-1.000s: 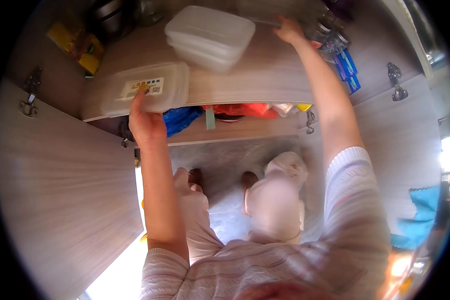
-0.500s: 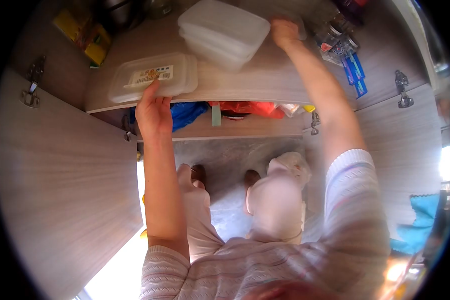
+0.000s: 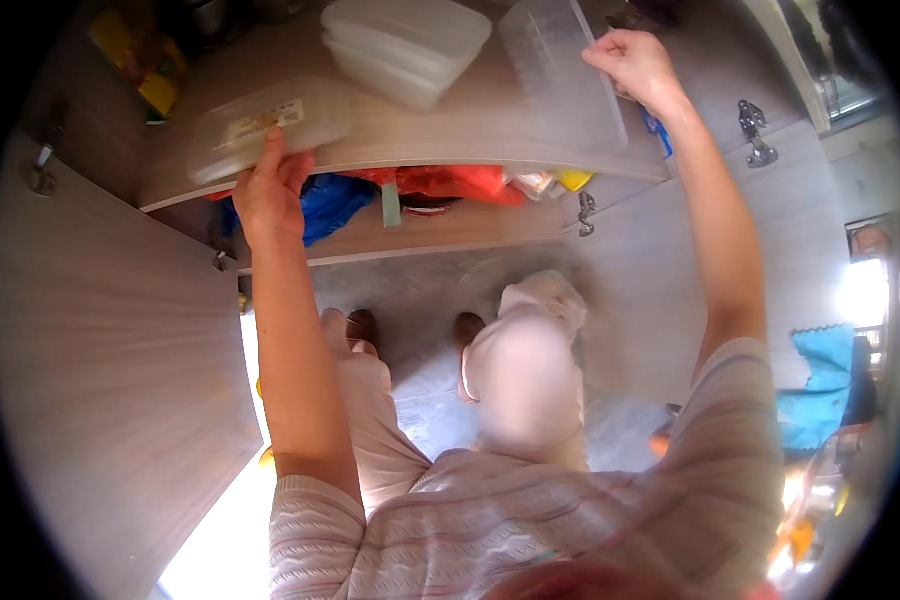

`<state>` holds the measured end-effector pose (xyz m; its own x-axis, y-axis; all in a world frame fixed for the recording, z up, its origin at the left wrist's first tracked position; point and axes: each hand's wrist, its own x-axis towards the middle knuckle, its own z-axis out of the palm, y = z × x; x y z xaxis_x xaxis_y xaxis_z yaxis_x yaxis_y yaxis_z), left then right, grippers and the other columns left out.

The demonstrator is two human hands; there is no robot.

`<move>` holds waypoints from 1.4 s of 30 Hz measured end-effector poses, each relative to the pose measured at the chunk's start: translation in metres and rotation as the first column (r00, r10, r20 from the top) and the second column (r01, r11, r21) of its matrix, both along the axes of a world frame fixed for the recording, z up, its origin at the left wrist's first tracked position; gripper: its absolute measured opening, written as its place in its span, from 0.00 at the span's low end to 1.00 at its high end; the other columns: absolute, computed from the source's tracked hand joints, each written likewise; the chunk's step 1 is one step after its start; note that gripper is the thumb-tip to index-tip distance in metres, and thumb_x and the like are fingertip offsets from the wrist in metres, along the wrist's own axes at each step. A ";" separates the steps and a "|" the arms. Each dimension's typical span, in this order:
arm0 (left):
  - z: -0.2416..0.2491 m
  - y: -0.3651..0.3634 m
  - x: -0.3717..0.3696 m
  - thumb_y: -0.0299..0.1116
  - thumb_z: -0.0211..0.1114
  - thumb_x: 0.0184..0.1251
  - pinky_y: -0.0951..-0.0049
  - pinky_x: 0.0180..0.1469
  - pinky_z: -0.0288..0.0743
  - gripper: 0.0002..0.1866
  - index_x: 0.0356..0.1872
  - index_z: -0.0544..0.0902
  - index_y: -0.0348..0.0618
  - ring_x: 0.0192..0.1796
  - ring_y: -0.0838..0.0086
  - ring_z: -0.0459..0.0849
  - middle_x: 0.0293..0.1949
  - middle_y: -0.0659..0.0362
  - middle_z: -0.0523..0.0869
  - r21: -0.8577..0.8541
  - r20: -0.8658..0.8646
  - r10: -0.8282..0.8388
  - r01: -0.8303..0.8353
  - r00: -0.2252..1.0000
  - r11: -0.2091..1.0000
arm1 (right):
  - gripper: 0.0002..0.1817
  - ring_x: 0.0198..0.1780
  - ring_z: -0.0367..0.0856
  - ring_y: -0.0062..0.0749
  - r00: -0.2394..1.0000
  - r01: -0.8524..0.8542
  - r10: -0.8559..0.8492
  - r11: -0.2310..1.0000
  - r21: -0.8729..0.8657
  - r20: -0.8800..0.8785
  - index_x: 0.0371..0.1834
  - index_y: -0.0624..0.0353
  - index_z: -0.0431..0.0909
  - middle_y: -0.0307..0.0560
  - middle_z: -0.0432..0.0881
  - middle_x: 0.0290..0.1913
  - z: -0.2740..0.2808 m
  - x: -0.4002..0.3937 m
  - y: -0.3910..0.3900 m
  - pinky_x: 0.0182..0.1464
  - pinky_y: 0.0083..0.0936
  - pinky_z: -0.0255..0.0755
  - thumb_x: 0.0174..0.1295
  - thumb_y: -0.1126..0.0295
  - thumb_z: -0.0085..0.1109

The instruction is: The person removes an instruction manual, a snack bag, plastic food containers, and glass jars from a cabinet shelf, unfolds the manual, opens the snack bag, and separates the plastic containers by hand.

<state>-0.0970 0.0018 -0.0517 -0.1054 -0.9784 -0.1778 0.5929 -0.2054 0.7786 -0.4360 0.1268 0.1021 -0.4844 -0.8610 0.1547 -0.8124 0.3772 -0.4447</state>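
Note:
My left hand (image 3: pixel 273 195) grips the front edge of a flat, clear plastic food container (image 3: pixel 315 125), thumb on top by its printed label (image 3: pixel 266 121). Motion blurs this container, which is at the shelf's front left. My right hand (image 3: pixel 638 70) is closed on the edge of a translucent plastic lid (image 3: pixel 560 75), which it holds tilted up over the right part of the shelf. Between the hands, two nested or stacked translucent tubs (image 3: pixel 405 50) sit on the shelf.
The wooden shelf (image 3: pixel 390 145) lies between open cabinet doors, left (image 3: pixel 110 350) and right (image 3: pixel 660 240), with metal hinges (image 3: pixel 756 135). Below are blue (image 3: pixel 335 205) and red bags (image 3: pixel 460 183). Yellow packs (image 3: pixel 140 65) stand back left. A teal cloth (image 3: pixel 818 385) hangs at right.
My right hand has come up and toward me from the back right, lifting the translucent lid. My left hand stays on the labelled container. The whole view has shifted a little.

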 end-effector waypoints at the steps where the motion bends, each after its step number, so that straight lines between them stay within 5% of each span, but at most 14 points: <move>1: 0.001 0.001 -0.001 0.30 0.65 0.55 0.74 0.30 0.79 0.19 0.44 0.72 0.29 0.32 0.70 0.82 0.36 0.52 0.80 -0.011 -0.031 0.027 -0.027 0.999 1.000 | 0.13 0.29 0.77 0.25 0.979 0.021 -0.019 1.000 -0.006 0.202 0.31 0.59 0.78 0.38 0.79 0.25 0.004 0.004 0.013 0.32 0.25 0.72 0.51 0.60 0.63; 5: -0.004 0.007 -0.001 0.31 0.64 0.57 0.76 0.28 0.79 0.17 0.41 0.73 0.27 0.29 0.69 0.82 0.33 0.52 0.81 -0.062 0.023 -0.005 0.006 1.000 0.998 | 0.12 0.29 0.75 0.19 0.848 0.013 0.037 0.996 -0.090 0.529 0.34 0.59 0.77 0.38 0.78 0.30 0.007 0.023 0.059 0.28 0.21 0.73 0.55 0.61 0.61; 8: -0.007 0.009 0.011 0.32 0.63 0.57 0.74 0.33 0.80 0.19 0.44 0.72 0.25 0.34 0.62 0.83 0.35 0.46 0.81 -0.043 0.248 -0.128 0.143 0.960 0.989 | 0.11 0.30 0.76 0.19 0.695 -0.004 0.122 0.986 -0.165 0.709 0.35 0.60 0.78 0.38 0.79 0.30 -0.012 0.031 0.081 0.28 0.20 0.74 0.56 0.63 0.60; 11: -0.007 0.014 0.017 0.37 0.63 0.56 0.77 0.25 0.78 0.17 0.32 0.78 0.28 0.25 0.70 0.83 0.26 0.51 0.81 -0.043 0.437 -0.059 0.087 0.898 0.995 | 0.11 0.29 0.77 0.19 0.644 -0.006 0.169 0.976 -0.215 0.746 0.35 0.60 0.78 0.38 0.79 0.29 -0.033 0.052 0.098 0.27 0.19 0.74 0.57 0.63 0.60; 16: -0.003 0.041 0.017 0.46 0.65 0.53 0.80 0.21 0.75 0.23 0.32 0.79 0.29 0.21 0.74 0.82 0.23 0.53 0.82 -0.063 0.719 -0.170 0.306 0.674 0.950 | 0.09 0.28 0.76 0.16 0.623 0.069 0.175 0.959 -0.276 0.763 0.33 0.60 0.78 0.37 0.79 0.28 -0.067 0.090 0.112 0.25 0.15 0.72 0.56 0.66 0.61; 18: 0.010 0.078 0.001 0.47 0.70 0.49 0.74 0.44 0.75 0.34 0.50 0.72 0.29 0.40 0.74 0.81 0.38 0.52 0.82 -0.137 0.536 -0.348 0.486 0.769 0.863 | 0.08 0.26 0.74 0.14 0.629 0.100 0.189 0.942 -0.320 0.754 0.33 0.61 0.78 0.36 0.78 0.26 -0.078 0.111 0.114 0.24 0.13 0.71 0.56 0.68 0.60; 19: 0.027 0.110 -0.011 0.47 0.73 0.45 0.70 0.54 0.68 0.48 0.62 0.57 0.31 0.49 0.70 0.77 0.47 0.48 0.78 -0.152 0.360 -0.452 0.530 0.816 0.834 | 0.08 0.25 0.74 0.14 0.630 0.106 0.197 0.937 -0.334 0.751 0.33 0.61 0.78 0.36 0.78 0.26 -0.083 0.121 0.115 0.24 0.13 0.70 0.56 0.68 0.60; 21: 0.007 0.125 -0.036 0.57 0.71 0.41 0.64 0.61 0.58 0.59 0.68 0.43 0.39 0.60 0.64 0.67 0.58 0.48 0.67 -0.271 0.356 -0.589 0.684 0.725 0.677 | 0.08 0.24 0.74 0.14 0.611 0.121 0.215 0.926 -0.359 0.762 0.33 0.61 0.78 0.35 0.78 0.26 -0.091 0.139 0.115 0.23 0.12 0.68 0.56 0.68 0.60; 28: 0.009 0.146 -0.061 0.47 0.76 0.35 0.63 0.64 0.54 0.63 0.68 0.40 0.39 0.62 0.59 0.64 0.62 0.46 0.62 -0.227 0.367 -0.668 0.759 0.648 0.611 | 0.11 0.31 0.72 0.13 0.497 0.150 0.264 0.912 -0.382 0.827 0.36 0.59 0.73 0.34 0.76 0.30 -0.100 0.147 0.130 0.32 0.12 0.66 0.55 0.66 0.62; 30: 0.018 0.152 -0.061 0.43 0.76 0.31 0.67 0.65 0.53 0.59 0.66 0.49 0.37 0.64 0.62 0.61 0.60 0.49 0.64 -0.170 0.280 -0.671 0.723 0.687 0.669 | 0.15 0.35 0.73 0.15 0.480 0.143 0.291 0.905 -0.401 0.828 0.40 0.58 0.71 0.35 0.77 0.34 -0.104 0.148 0.133 0.35 0.14 0.67 0.55 0.64 0.63; 31: 0.023 0.153 -0.060 0.43 0.76 0.32 0.68 0.64 0.54 0.58 0.66 0.50 0.36 0.63 0.62 0.62 0.59 0.49 0.65 -0.155 0.255 -0.675 0.718 0.692 0.678 | 0.28 0.49 0.72 0.23 0.474 0.078 0.263 0.938 -0.337 0.841 0.54 0.58 0.65 0.43 0.73 0.49 -0.098 0.150 0.136 0.45 0.21 0.68 0.54 0.57 0.63; 34: 0.029 0.154 -0.061 0.40 0.75 0.33 0.68 0.62 0.56 0.55 0.65 0.51 0.35 0.61 0.63 0.64 0.58 0.50 0.67 -0.096 0.193 -0.680 0.704 0.707 0.704 | 0.42 0.61 0.62 0.31 0.366 -0.040 0.371 0.923 -0.384 0.853 0.65 0.57 0.52 0.49 0.64 0.60 -0.114 0.146 0.136 0.56 0.28 0.63 0.53 0.51 0.62; 37: 0.022 0.152 -0.064 0.41 0.72 0.35 0.65 0.60 0.58 0.55 0.66 0.50 0.39 0.58 0.64 0.68 0.54 0.52 0.70 -0.073 0.191 -0.672 0.694 0.715 0.717 | 0.48 0.65 0.55 0.34 0.221 -0.105 0.404 0.915 -0.390 0.888 0.69 0.56 0.44 0.50 0.57 0.64 -0.120 0.149 0.135 0.61 0.31 0.57 0.51 0.50 0.63; 42: 0.025 0.151 -0.059 0.39 0.72 0.35 0.67 0.60 0.59 0.53 0.66 0.53 0.37 0.59 0.64 0.67 0.55 0.51 0.70 -0.061 0.191 -0.678 0.698 0.710 0.714 | 0.48 0.65 0.55 0.35 0.218 -0.192 0.445 0.892 -0.409 0.868 0.68 0.57 0.45 0.51 0.58 0.64 -0.116 0.142 0.135 0.62 0.31 0.56 0.50 0.54 0.64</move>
<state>-0.1563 0.1524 -0.0266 -0.7408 -0.6582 -0.1345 0.2039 -0.4111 0.8885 -0.2937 0.2613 -0.0137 -0.0887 -0.9957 -0.0253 0.1757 0.0094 -0.9844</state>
